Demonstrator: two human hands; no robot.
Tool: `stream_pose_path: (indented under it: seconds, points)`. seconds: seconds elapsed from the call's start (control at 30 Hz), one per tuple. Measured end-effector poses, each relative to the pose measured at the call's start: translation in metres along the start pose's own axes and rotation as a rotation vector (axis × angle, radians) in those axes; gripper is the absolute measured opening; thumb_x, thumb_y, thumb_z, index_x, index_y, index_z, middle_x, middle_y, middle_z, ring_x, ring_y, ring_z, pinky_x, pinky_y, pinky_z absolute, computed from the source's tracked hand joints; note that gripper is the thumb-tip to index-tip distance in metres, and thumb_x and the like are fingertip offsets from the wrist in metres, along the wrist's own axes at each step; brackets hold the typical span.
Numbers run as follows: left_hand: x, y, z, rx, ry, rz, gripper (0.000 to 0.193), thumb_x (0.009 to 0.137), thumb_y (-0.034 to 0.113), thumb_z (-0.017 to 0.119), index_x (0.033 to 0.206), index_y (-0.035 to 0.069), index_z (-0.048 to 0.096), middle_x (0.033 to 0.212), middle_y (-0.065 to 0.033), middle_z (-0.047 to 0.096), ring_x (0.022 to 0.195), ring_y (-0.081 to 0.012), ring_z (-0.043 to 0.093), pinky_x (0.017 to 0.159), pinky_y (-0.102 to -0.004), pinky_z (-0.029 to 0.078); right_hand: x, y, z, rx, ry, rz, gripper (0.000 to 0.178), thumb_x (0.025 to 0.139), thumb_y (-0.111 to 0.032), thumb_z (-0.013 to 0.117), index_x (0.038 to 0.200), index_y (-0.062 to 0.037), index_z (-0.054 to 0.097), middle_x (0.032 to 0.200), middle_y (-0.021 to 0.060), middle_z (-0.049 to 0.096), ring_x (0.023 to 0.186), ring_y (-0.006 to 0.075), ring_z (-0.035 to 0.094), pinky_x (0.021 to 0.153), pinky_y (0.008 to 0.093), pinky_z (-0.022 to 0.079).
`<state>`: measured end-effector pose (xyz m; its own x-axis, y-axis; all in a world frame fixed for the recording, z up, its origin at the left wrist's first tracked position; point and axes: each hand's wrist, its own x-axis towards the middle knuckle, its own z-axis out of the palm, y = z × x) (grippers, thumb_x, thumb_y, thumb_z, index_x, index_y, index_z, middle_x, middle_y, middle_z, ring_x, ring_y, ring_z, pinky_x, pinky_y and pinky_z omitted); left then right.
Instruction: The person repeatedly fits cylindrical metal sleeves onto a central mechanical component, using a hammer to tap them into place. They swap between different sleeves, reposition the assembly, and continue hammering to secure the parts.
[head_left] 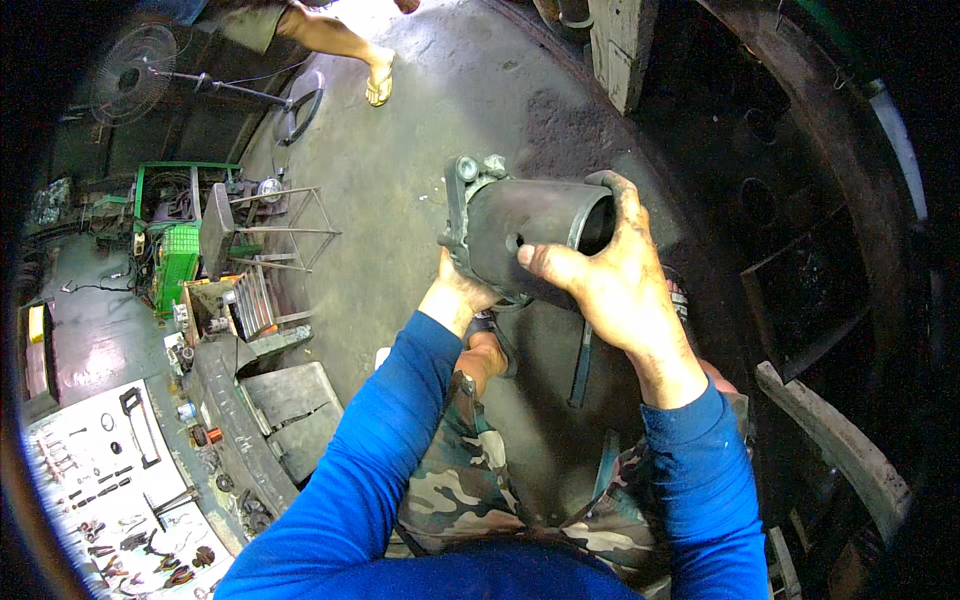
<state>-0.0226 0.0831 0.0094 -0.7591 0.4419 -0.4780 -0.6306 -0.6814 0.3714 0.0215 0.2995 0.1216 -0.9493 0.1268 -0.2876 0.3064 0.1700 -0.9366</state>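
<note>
Balancing the dark, hollow metal cylinder (520, 212) above the grey concrete floor (390, 150) wants even support: bare right hand (622, 280) clamped on its open end, bare left hand (464, 287) under the other. Left fingers' closure is hidden.

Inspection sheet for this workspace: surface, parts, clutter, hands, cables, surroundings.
Surface: grey concrete floor, stained.
Job's things: dark metal cylinder, held above the floor, open end toward the right.
Clutter: hand tools spread on a white sheet, lower left.
Hands: left hand supports the bracketed end; right hand grips the open end, thumb near a side hole.
Cables: apparent thin cord near the standing fan.
Surroundings: green machine; another person's sandalled foot.
</note>
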Motion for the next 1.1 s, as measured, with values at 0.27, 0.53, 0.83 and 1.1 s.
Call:
stream_pose_path:
  seconds: [0.27, 0.53, 0.83, 1.1]
  points:
    - [0.001, 0.013, -0.010, 0.000, -0.124, 0.028, 0.062, 0.109, 0.058, 0.042, 0.150, 0.013, 0.052, 0.151, -0.0153, 0.058, 0.135, -0.0345, 0.059, 0.117, -0.0558, 0.046, -0.011, -0.009, 0.003, -0.067, 0.005, -0.110, 0.104, 0.065, -0.032, 0.093, 0.150, -0.0011, 0.042, 0.132, 0.0295, 0.051, 0.127, 0.0463, 0.057, 0.109, 0.0478, 0.050]
    - [-0.003, 0.013, -0.018, 0.004, -0.140, 0.098, 0.062, 0.108, 0.059, 0.044, 0.150, 0.014, 0.053, 0.149, -0.0142, 0.060, 0.132, -0.0322, 0.061, 0.115, -0.0541, 0.047, -0.012, -0.007, 0.002, 0.119, -0.021, -0.092, 0.099, 0.064, -0.027, 0.093, 0.146, -0.0011, 0.044, 0.129, 0.0273, 0.052, 0.124, 0.0430, 0.058, 0.108, 0.0477, 0.050]
    - [-0.013, 0.023, 0.011, -0.126, 0.125, 0.158, 0.058, 0.107, 0.057, 0.048, 0.141, 0.013, 0.060, 0.136, -0.0113, 0.067, 0.124, -0.0278, 0.065, 0.108, -0.0494, 0.053, -0.015, -0.011, -0.001, 0.110, -0.041, -0.154, 0.098, 0.063, -0.028, 0.094, 0.144, -0.0023, 0.046, 0.129, 0.0259, 0.052, 0.122, 0.0419, 0.058, 0.107, 0.0481, 0.050]
    - [-0.002, 0.012, -0.018, -0.128, -0.296, 0.122, 0.052, 0.106, 0.045, 0.049, 0.139, 0.007, 0.062, 0.137, -0.0140, 0.069, 0.123, -0.0342, 0.066, 0.109, -0.0534, 0.052, -0.010, -0.010, -0.019, 0.279, -0.055, -0.037, 0.100, 0.067, -0.027, 0.092, 0.148, 0.0028, 0.043, 0.131, 0.0228, 0.063, 0.122, 0.0321, 0.061, 0.108, 0.0417, 0.048]
